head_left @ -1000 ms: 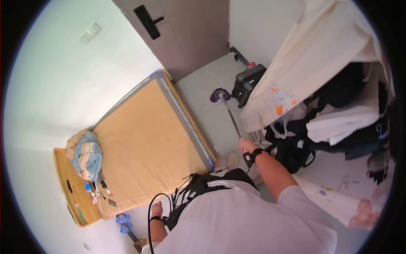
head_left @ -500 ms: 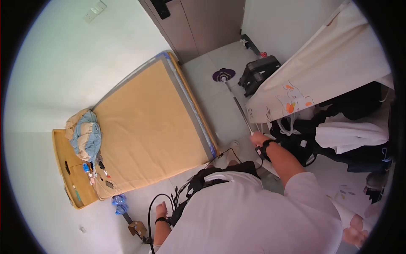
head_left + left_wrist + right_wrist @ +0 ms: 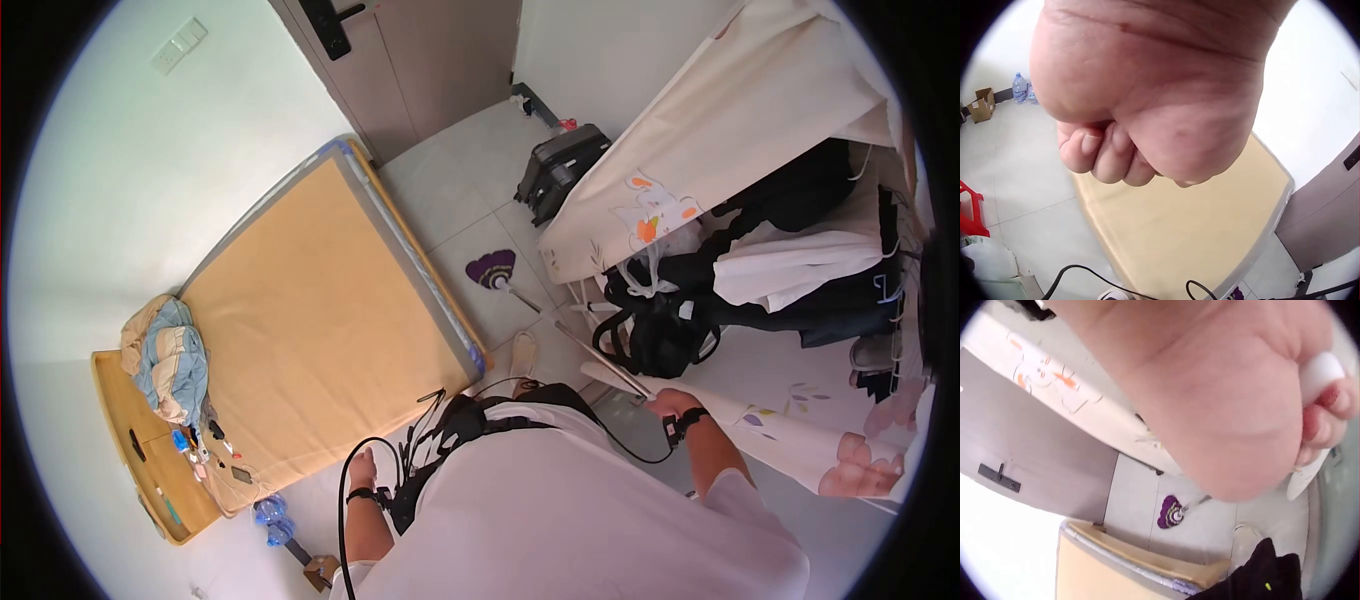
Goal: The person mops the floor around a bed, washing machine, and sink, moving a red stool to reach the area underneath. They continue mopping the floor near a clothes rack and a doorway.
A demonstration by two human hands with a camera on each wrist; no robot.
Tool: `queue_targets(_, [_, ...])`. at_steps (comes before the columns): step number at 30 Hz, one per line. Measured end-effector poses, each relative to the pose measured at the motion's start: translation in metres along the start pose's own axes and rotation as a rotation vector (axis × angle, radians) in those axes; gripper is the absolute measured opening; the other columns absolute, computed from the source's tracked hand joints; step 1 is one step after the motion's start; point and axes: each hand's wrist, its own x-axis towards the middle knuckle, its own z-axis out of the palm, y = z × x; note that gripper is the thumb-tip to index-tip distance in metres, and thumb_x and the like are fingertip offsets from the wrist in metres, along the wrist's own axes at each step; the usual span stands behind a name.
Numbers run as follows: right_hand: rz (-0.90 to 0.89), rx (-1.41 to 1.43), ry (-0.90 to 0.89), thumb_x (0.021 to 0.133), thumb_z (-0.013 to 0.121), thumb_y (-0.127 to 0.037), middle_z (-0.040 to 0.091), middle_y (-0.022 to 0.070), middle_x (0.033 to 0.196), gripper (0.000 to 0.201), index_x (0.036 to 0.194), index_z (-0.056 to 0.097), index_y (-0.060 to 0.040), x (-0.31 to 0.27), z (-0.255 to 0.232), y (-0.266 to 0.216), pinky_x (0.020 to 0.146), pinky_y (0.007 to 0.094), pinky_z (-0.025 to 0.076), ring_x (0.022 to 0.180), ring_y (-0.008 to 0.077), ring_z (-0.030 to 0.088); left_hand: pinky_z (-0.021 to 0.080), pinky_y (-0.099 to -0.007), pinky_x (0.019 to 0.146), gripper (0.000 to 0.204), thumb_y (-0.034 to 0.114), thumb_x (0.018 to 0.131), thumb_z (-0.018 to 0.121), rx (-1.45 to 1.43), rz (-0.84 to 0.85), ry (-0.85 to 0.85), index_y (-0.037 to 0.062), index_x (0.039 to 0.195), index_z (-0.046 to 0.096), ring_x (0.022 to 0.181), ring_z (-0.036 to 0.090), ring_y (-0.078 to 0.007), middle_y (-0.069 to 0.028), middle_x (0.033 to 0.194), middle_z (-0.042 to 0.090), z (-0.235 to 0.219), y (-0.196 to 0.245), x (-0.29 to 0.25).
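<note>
My right hand (image 3: 675,403) grips the end of a mop's handle, out to the right of my body. White handle end (image 3: 1322,376) shows between the curled fingers in the right wrist view. The metal pole slants away to the mop's purple fan-shaped head (image 3: 491,269), which lies on the floor between the bed and the curtain. That same purple mop head (image 3: 1170,512) appears below the hand in the right wrist view. My left hand (image 3: 362,470) hangs at my left side near the bed, its fingers loosely curled (image 3: 1113,156) and holding nothing.
A bed with a tan mattress (image 3: 310,320) lines the left. Beyond the mop stand a black suitcase (image 3: 563,172) and a door (image 3: 420,70). At right, a cream curtain (image 3: 690,140) hangs by clothes and a black bag (image 3: 660,335). Black cables (image 3: 342,510) loop at my waist.
The mop head has come back across the floor from near the suitcase toward my feet. My right hand has drawn back and to the right with the handle. The left hand stays at my side.
</note>
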Motion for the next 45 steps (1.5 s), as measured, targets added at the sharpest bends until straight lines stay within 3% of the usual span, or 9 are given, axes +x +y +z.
queue_targets(6, [-0.150, 0.137, 0.152, 0.079, 0.059, -0.032, 0.064, 0.0201, 0.087, 0.040, 0.099, 0.061, 0.0023, 0.038, 0.039, -0.003, 0.070, 0.0358, 0.047, 0.082, 0.0294, 0.063, 0.034, -0.0310, 0.037, 0.039, 0.036, 0.090, 0.047, -0.009, 0.083, -0.005, -0.0001, 0.078, 0.057, 0.039, 0.043, -0.0169, -0.0061, 0.051, 0.048, 0.013, -0.028, 0.024])
queue_targets(10, [-0.180, 0.286, 0.149, 0.078, 0.059, -0.033, 0.064, 0.0198, 0.082, 0.039, 0.098, 0.063, 0.0002, 0.067, 0.059, -0.043, 0.066, 0.0365, 0.048, 0.076, 0.0294, 0.064, 0.040, -0.0359, 0.044, 0.045, 0.036, 0.087, 0.049, -0.011, -0.016, -0.031, -0.0061, 0.089, 0.062, 0.046, 0.053, -0.0234, -0.0146, 0.063, 0.059, -0.003, -0.011, -0.020])
queue_targets(12, [-0.225, 0.386, 0.063, 0.081, 0.057, -0.034, 0.049, 0.0050, 0.055, 0.034, 0.073, 0.057, -0.0006, 0.044, 0.036, -0.092, 0.038, 0.0297, 0.034, 0.042, 0.0137, 0.046, 0.040, -0.0358, 0.044, 0.044, 0.036, 0.087, 0.049, -0.030, -0.022, -0.007, -0.0062, 0.088, 0.062, 0.046, 0.053, -0.0233, -0.0145, 0.062, 0.058, -0.008, -0.021, -0.025])
queue_targets(15, [-0.270, 0.280, 0.125, 0.081, 0.057, -0.036, 0.052, 0.0079, 0.056, 0.038, 0.073, 0.058, 0.0013, 0.112, 0.030, -0.129, 0.039, 0.0312, 0.037, 0.043, 0.0173, 0.049, 0.040, -0.0355, 0.043, 0.044, 0.036, 0.087, 0.048, -0.086, -0.043, 0.020, -0.0068, 0.085, 0.061, 0.045, 0.052, -0.0232, -0.0144, 0.059, 0.057, -0.016, -0.026, -0.043])
queue_targets(26, [-0.580, 0.096, 0.372, 0.079, 0.054, -0.030, 0.061, 0.0219, 0.070, 0.038, 0.084, 0.060, 0.0069, 0.127, -0.016, -0.273, 0.053, 0.0412, 0.047, 0.063, 0.0360, 0.062, 0.042, -0.0361, 0.045, 0.045, 0.036, 0.086, 0.048, -0.199, -0.078, 0.084, -0.0069, 0.085, 0.062, 0.047, 0.053, -0.0234, -0.0150, 0.061, 0.058, -0.005, -0.081, -0.056])
queue_targets(28, [-0.562, 0.203, 0.263, 0.082, 0.051, -0.027, 0.059, 0.0196, 0.063, 0.031, 0.084, 0.062, 0.0023, 0.124, 0.001, -0.262, 0.047, 0.0396, 0.045, 0.049, 0.0307, 0.057, 0.042, -0.0362, 0.045, 0.044, 0.036, 0.086, 0.048, -0.191, -0.052, 0.082, -0.0069, 0.086, 0.062, 0.047, 0.054, -0.0234, -0.0151, 0.062, 0.059, -0.004, -0.083, -0.064])
queue_targets(36, [-0.389, -0.055, 0.219, 0.085, 0.046, -0.034, 0.062, 0.0234, 0.090, 0.038, 0.091, 0.062, -0.0007, 0.110, 0.035, -0.109, 0.074, 0.0438, 0.046, 0.089, 0.0408, 0.058, 0.045, -0.0374, 0.048, 0.046, 0.036, 0.087, 0.046, -0.025, 0.043, 0.052, -0.0073, 0.084, 0.061, 0.048, 0.055, -0.0263, -0.0169, 0.063, 0.059, -0.008, -0.080, -0.068])
queue_targets(41, [-0.024, 0.262, -0.150, 0.082, 0.057, -0.041, 0.064, 0.0107, 0.078, 0.045, 0.088, 0.064, 0.0034, 0.131, 0.054, -0.012, 0.060, 0.0303, 0.045, 0.068, 0.0165, 0.061, 0.045, -0.0378, 0.048, 0.046, 0.036, 0.087, 0.045, -0.043, 0.001, -0.003, -0.0069, 0.080, 0.060, 0.048, 0.055, -0.0268, -0.0173, 0.061, 0.058, -0.014, -0.087, -0.035])
queue_targets(45, [-0.098, 0.159, 0.149, 0.082, 0.057, -0.040, 0.065, 0.0152, 0.081, 0.044, 0.088, 0.064, 0.0030, 0.140, 0.061, 0.002, 0.065, 0.0347, 0.047, 0.074, 0.0242, 0.063, 0.036, -0.0338, 0.036, 0.039, 0.035, 0.089, 0.046, -0.219, -0.074, -0.006, -0.0004, 0.077, 0.057, 0.038, 0.045, -0.0184, -0.0072, 0.052, 0.050, -0.017, -0.079, -0.006])
